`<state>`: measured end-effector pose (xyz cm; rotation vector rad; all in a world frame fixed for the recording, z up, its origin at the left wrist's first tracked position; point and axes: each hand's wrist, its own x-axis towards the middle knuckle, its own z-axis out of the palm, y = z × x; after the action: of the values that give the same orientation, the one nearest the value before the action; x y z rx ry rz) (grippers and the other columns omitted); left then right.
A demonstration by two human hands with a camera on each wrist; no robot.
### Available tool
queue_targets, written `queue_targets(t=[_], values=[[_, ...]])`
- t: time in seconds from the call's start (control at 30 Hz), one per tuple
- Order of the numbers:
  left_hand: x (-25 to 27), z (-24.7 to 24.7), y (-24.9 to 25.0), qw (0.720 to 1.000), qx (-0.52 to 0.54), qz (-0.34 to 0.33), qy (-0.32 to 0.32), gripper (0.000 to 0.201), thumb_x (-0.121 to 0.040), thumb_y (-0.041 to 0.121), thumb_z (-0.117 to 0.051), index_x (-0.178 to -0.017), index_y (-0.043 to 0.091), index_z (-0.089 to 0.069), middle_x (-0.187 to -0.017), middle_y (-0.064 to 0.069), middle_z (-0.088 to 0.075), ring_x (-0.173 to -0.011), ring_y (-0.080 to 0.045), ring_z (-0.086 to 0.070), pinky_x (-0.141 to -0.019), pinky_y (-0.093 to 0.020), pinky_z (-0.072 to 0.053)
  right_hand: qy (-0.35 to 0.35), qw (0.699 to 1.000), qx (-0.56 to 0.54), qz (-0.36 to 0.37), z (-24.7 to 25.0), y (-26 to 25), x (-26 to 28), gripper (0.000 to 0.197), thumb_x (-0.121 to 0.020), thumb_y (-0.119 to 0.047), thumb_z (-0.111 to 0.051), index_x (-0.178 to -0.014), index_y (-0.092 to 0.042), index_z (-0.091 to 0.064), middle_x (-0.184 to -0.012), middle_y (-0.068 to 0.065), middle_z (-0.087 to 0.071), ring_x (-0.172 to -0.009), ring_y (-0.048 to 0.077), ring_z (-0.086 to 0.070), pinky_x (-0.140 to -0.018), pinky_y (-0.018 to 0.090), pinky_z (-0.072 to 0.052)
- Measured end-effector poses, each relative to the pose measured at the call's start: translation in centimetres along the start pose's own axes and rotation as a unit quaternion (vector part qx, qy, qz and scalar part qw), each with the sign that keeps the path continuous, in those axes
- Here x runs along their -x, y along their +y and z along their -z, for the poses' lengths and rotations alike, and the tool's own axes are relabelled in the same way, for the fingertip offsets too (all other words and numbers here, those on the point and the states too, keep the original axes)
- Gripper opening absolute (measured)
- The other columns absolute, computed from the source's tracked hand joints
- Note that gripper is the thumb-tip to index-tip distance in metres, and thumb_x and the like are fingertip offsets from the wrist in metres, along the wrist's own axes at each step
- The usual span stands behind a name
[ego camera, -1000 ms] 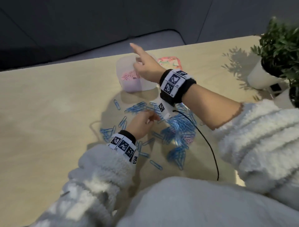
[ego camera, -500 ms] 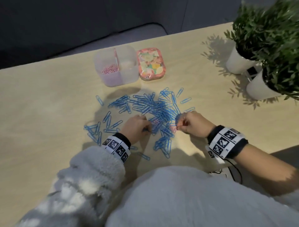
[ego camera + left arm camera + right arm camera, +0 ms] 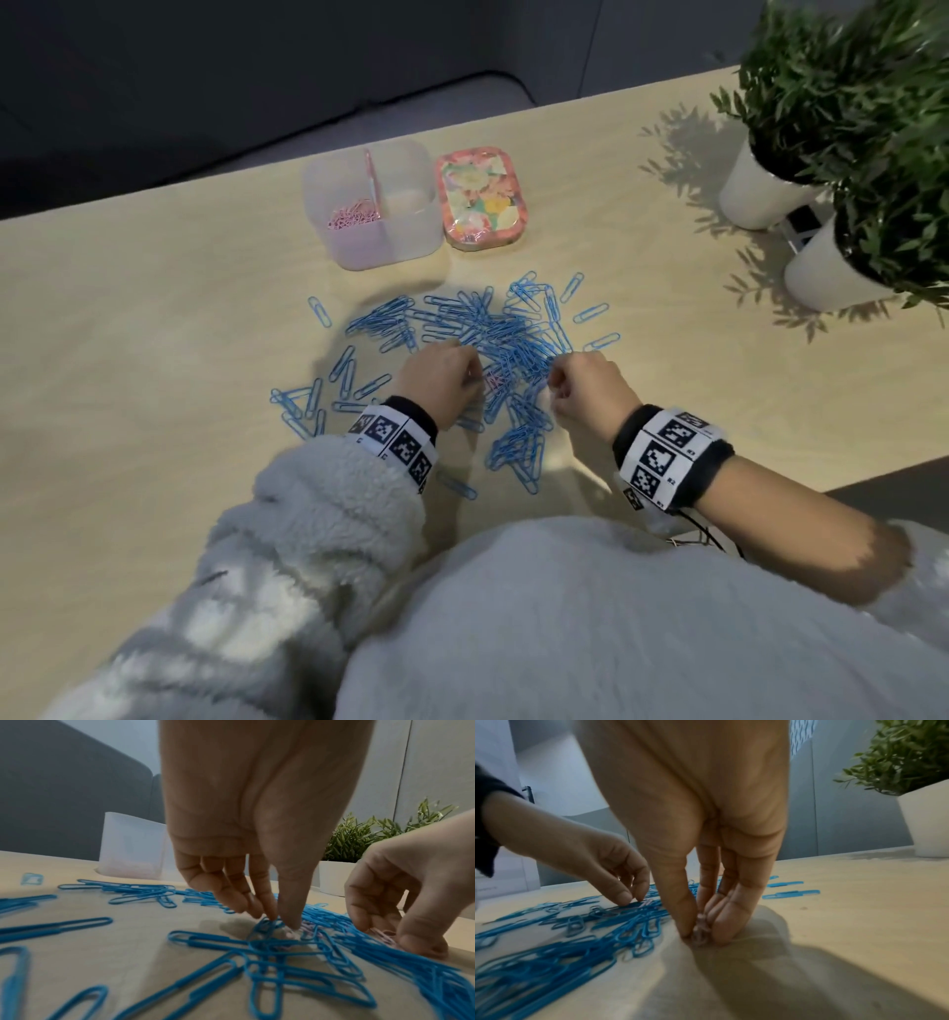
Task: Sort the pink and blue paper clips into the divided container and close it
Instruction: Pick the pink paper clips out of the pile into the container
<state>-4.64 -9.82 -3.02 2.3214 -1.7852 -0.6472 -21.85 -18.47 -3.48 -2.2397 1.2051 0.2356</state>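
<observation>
A heap of blue paper clips (image 3: 506, 336) is spread over the middle of the table, with a few pink paper clips (image 3: 494, 380) mixed in between my hands. My left hand (image 3: 279, 920) points down into the heap, thumb and forefinger tips pinching at a pink clip (image 3: 306, 929) among blue ones. My right hand (image 3: 700, 931) pinches a small pink clip (image 3: 701, 928) against the tabletop between thumb and fingers. Behind the heap stands the open divided container (image 3: 411, 154); pink clips (image 3: 354, 216) lie in its left compartment. Its floral lid (image 3: 480, 198) lies to its right.
Two white pots with green plants (image 3: 760, 190) (image 3: 832, 272) stand at the right side of the table. Single blue clips (image 3: 319, 311) are scattered left of the heap. The table's near edge is at my body.
A second ago my right hand was up at the container; it has come back down to the heap's right side. My left hand has stayed in the pile.
</observation>
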Motion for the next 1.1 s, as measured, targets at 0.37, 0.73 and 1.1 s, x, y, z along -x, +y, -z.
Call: queue_targets(t=[0.37, 0.73, 1.1], values=[[0.6, -0.9, -0.4, 0.998, -0.065, -0.007, -0.012, 0.017, -0.090, 0.010, -0.045, -0.103, 0.008, -0.056, -0.098, -0.013, -0.065, -0.089, -0.032, -0.061, -0.076, -0.041, -0.048, 0.017, 0.994, -0.106, 0.004, 0.2, 1.8, -0.1, 0.019, -0.072, -0.005, -0.057, -0.082, -0.021, -0.055, -0.071, 0.001, -0.061, -0.069, 0.023, -0.053, -0.068, 0.028, -0.038], [-0.6, 1.7, -1.0, 0.901, 0.411, 0.139, -0.021, 0.015, -0.093, 0.006, -0.047, -0.085, 0.013, -0.058, -0.077, 0.001, -0.055, -0.069, -0.013, -0.055, -0.072, -0.025, -0.049, -0.026, 0.848, -0.510, -0.143, 3.1, 2.9, -2.3, 0.028, -0.084, 0.005, -0.036, -0.063, -0.005, -0.051, -0.058, 0.010, -0.043, -0.030, 0.009, -0.037, -0.031, 0.012, -0.020], [-1.4, 0.6, 0.6, 0.990, 0.121, 0.002, -0.078, 0.010, -0.087, 0.020, -0.055, -0.092, 0.013, -0.060, -0.071, 0.006, -0.051, -0.068, -0.016, -0.048, -0.064, -0.028, -0.039, -0.051, 0.982, 0.067, 0.168, 1.6, 0.8, -1.1, 0.017, -0.079, -0.023, -0.061, -0.097, -0.023, -0.063, -0.093, 0.001, -0.068, -0.092, 0.023, -0.061, -0.072, 0.031, -0.041]])
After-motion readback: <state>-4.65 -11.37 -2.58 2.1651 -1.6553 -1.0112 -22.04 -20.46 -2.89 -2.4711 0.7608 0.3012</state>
